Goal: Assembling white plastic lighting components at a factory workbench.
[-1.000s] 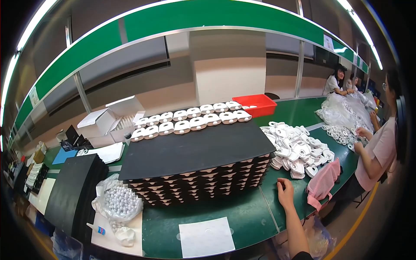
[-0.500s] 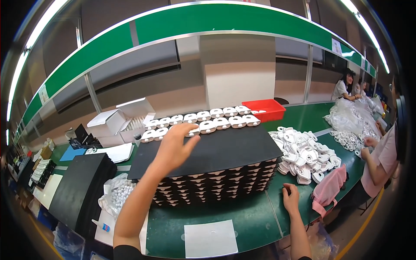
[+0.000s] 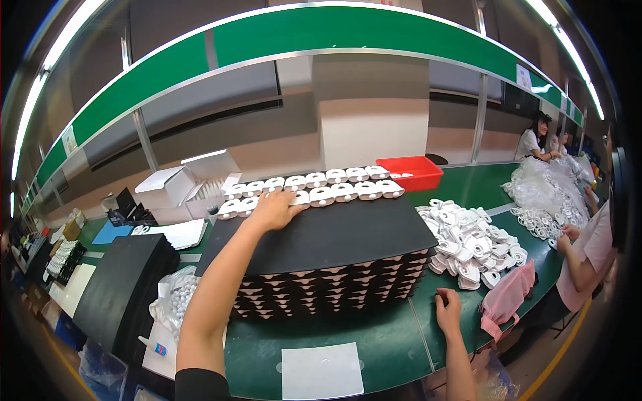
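My left hand (image 3: 273, 210) lies over the front row of white plastic parts (image 3: 322, 196) on a black sheet (image 3: 334, 230). Its fingers are stretched onto the parts and its thumb is held to the side; the exact fingertip contact is hidden. The sheet tops a tall stack of layers with more white parts (image 3: 334, 279) showing between them. My right hand (image 3: 449, 311) rests at the green table, to the right of the stack, loosely curved with a gap between thumb and fingers and nothing in it.
A heap of loose white parts (image 3: 471, 244) lies right of the stack, near a pink mesh bag (image 3: 507, 301). Behind stands a red bin (image 3: 418, 175). At left are black sheets (image 3: 124, 287), a bag of white balls (image 3: 177, 301) and a glue bottle (image 3: 155, 346). Co-workers sit at right.
My left hand has come down and forward from above the black sheet onto the front row of white parts. My right hand has stayed nearly still.
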A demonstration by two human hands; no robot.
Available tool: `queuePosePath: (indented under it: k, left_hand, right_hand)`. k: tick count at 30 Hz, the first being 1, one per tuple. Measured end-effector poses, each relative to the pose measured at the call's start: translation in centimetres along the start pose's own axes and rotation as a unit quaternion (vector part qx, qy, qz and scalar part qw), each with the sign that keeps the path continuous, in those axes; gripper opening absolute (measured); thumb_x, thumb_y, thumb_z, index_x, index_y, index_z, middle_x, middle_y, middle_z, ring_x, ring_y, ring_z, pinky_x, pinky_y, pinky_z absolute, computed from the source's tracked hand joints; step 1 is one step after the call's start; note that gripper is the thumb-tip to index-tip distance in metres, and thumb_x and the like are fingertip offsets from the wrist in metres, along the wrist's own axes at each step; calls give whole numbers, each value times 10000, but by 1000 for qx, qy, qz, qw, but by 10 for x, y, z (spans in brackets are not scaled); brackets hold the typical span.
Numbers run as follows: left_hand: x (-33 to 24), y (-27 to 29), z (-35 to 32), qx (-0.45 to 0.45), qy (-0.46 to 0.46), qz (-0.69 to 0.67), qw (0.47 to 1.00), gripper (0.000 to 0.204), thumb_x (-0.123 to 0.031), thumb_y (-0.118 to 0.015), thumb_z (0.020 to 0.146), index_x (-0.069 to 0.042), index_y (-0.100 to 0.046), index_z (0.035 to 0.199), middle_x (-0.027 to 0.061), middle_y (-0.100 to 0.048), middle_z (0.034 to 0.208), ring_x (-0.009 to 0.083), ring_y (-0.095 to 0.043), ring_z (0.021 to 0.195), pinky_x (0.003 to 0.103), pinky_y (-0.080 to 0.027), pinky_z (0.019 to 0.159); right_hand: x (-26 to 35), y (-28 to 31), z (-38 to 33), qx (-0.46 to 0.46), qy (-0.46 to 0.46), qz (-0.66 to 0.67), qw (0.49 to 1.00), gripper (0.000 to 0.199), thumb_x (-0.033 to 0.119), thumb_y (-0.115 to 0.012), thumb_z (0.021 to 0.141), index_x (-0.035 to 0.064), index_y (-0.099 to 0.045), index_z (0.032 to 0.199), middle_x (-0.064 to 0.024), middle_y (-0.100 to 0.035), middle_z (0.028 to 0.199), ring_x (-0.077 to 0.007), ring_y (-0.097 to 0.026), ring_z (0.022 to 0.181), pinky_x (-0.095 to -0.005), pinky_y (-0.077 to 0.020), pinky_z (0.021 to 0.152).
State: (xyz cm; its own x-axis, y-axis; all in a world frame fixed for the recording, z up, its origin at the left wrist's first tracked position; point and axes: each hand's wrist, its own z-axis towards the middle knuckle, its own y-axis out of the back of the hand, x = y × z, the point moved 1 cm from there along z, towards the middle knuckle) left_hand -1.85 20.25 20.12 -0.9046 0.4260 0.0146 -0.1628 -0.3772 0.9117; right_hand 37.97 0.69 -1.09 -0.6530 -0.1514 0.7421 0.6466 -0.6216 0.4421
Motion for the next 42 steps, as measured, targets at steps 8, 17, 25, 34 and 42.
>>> queuePosePath:
  k: [8,17,25,34,42]
  left_hand:
    - [147,24,-2,-80,221,-114,965,383,-263,-433,857,28,-532,1085,232,-559,1064,359,-511,1026,394,-389,867]
    - [198,-14,-14,13,284,-304,909,367,-201,-439,842,6,-545,1126,148,-557,1135,233,-500,1068,342,-359,911]
    - [175,7,-11,67,336,-391,854,514,-243,-494,854,-23,-360,1299,149,-443,1258,234,-431,1141,342,-349,938]
    - [151,50,-45,97,266,-308,908,635,-308,-597,796,3,-359,1297,206,-349,1340,292,-338,1248,359,-289,1006]
    - [149,33,-65,87,183,-297,933,443,-193,-591,797,-23,-504,1196,150,-532,1156,249,-496,1063,313,-365,919]
  right_hand:
    - [-3,-2,2,-2,19,-2,1000,142,-7,-548,775,-20,-566,915,-105,-557,847,-186,-564,750,-272,-450,683]
    - [-4,-2,1,-8,6,-13,1000,139,-5,-555,761,-14,-566,899,-112,-555,826,-214,-556,760,-290,-445,687]
    - [-5,-2,-1,-8,7,-27,1000,134,3,-548,763,-10,-578,894,-102,-564,828,-183,-563,737,-272,-446,673]
    - [0,1,0,-5,-8,-5,1000,121,-9,-554,752,-8,-569,873,-119,-542,814,-239,-542,756,-300,-435,677]
    - [-2,1,1,-5,13,-23,1000,128,8,-557,760,-6,-576,886,-101,-557,818,-194,-558,727,-279,-447,664]
